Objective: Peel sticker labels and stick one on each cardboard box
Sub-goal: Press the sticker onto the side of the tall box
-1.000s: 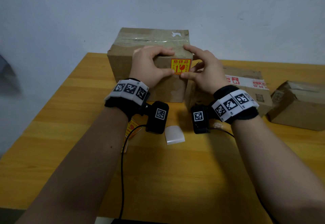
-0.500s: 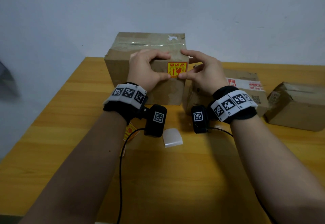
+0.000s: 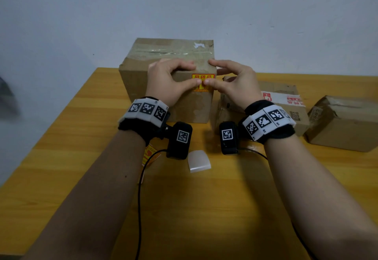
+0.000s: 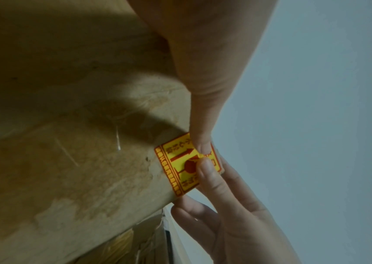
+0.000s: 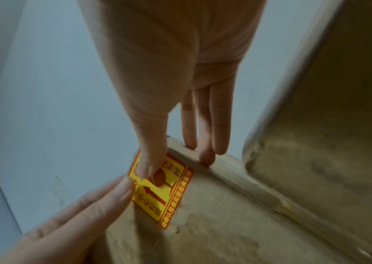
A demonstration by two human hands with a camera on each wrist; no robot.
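Sticker label (image 3: 203,82) on cardboard box (image 3: 167,69) under both thumbs.

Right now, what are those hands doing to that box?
A person is sticking a yellow and red sticker on the front of the big cardboard box. The left hand and right hand both press it flat with their thumbs. Two smaller boxes wait on the table.

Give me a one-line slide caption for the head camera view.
Both thumbs press a yellow sticker onto the tall cardboard box, left hand and right hand steadying it.
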